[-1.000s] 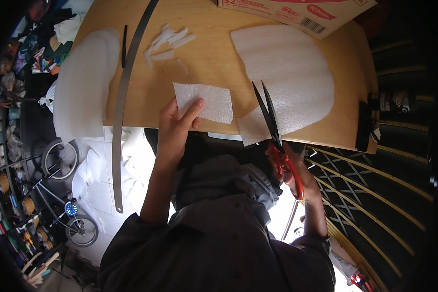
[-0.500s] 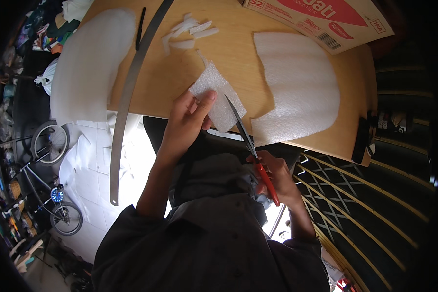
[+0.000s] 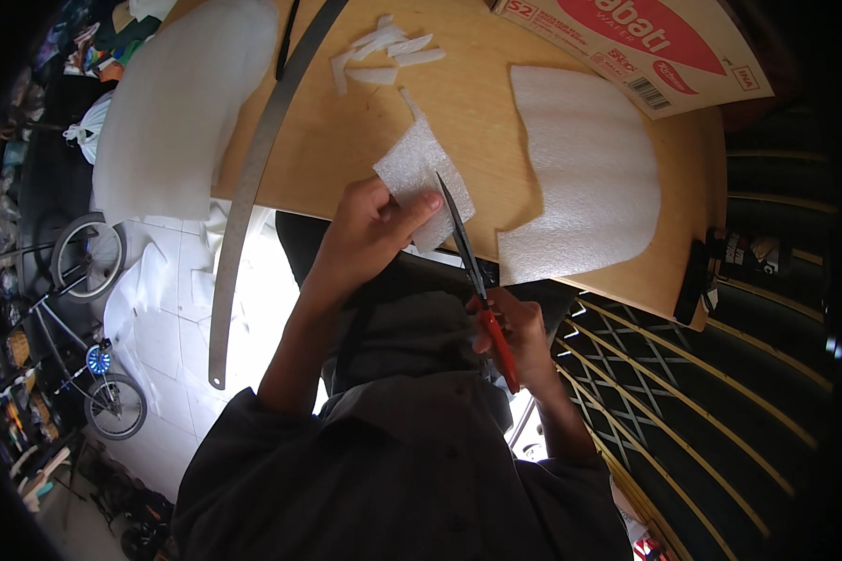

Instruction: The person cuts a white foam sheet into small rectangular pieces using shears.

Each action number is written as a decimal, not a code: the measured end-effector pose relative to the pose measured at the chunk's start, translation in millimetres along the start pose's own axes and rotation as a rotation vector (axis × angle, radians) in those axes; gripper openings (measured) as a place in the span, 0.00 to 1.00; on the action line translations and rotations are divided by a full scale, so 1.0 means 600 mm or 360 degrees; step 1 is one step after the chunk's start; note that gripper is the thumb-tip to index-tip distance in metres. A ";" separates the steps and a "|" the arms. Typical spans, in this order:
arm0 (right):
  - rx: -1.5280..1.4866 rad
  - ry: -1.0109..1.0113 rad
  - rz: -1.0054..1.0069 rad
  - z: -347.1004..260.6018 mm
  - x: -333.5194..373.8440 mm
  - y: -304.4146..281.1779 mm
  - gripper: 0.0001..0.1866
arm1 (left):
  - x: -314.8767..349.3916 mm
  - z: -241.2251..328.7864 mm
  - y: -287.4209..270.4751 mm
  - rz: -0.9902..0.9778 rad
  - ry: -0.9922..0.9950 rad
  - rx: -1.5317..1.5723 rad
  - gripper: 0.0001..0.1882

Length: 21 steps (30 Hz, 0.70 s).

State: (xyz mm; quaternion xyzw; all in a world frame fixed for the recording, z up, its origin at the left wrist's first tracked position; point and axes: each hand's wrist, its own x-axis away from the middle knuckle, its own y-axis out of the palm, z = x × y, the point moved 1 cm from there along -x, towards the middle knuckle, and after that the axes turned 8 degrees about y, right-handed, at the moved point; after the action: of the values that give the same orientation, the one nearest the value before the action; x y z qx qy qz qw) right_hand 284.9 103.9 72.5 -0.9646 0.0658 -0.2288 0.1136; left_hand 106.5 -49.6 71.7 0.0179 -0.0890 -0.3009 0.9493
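A small piece of white foam sheet (image 3: 417, 154) is pinched in my left hand (image 3: 370, 234), its thumb lying across the front near the lower part. A narrow tail of foam sticks up from its top. My right hand (image 3: 517, 338) is wrapped round the red handles of a pair of scissors (image 3: 465, 238). The dark blades point up and left across the foam, with the tip over its middle, close to my left thumb. Whether the blades are parted I cannot see clearly.
On the wooden table (image 3: 313, 140) lie cut foam strips (image 3: 398, 47), a larger foam sheet (image 3: 589, 168) at right and another (image 3: 182, 112) at left. A long metal ruler (image 3: 245, 187) overhangs the near edge, beside a thin black tool (image 3: 287, 42). A carton (image 3: 664, 56) stands far right.
My right hand and the scissor handles have shifted a little left, and the blades stand steeper. My left thumb now sits closer to the blades. The whole view has moved slightly.
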 end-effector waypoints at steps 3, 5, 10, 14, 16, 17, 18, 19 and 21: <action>0.0049 -0.0080 0.0071 0.005 -0.001 0.005 0.13 | -0.003 0.000 -0.005 -0.0013 -0.0032 -0.0077 0.13; 0.0081 -0.0067 0.0087 0.006 -0.001 0.006 0.10 | -0.004 0.004 -0.006 -0.0022 -0.0039 -0.0088 0.12; 0.0069 -0.0066 0.0093 0.011 -0.002 0.008 0.09 | -0.003 0.013 -0.005 -0.0100 -0.0017 -0.0044 0.14; -0.0010 -0.0007 0.0060 0.012 -0.008 0.005 0.15 | -0.009 0.017 -0.017 -0.0391 -0.0188 -0.0263 0.16; -0.0022 -0.0016 0.0045 0.012 -0.013 0.000 0.20 | -0.005 0.008 -0.012 -0.0412 -0.0171 -0.0252 0.17; 0.0001 -0.0033 0.0041 0.014 -0.017 -0.003 0.22 | -0.004 0.001 -0.010 -0.0424 -0.0161 -0.0246 0.18; 0.0023 -0.0049 0.0037 0.014 -0.021 -0.006 0.25 | -0.004 -0.007 -0.011 -0.0461 -0.0183 -0.0263 0.18; 0.0033 -0.0043 0.0049 0.013 -0.024 -0.009 0.23 | -0.004 -0.014 -0.012 -0.0501 -0.0204 -0.0281 0.18; 0.0053 -0.0031 0.0072 0.006 -0.030 -0.015 0.21 | -0.002 -0.016 -0.010 -0.0451 -0.0218 -0.0179 0.19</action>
State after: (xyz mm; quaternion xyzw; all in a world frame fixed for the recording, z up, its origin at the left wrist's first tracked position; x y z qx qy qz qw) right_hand 271.2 116.3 63.8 -0.9630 0.0827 -0.2177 0.1355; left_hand 103.7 -53.9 61.3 -0.0434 -0.1332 -0.4367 0.8886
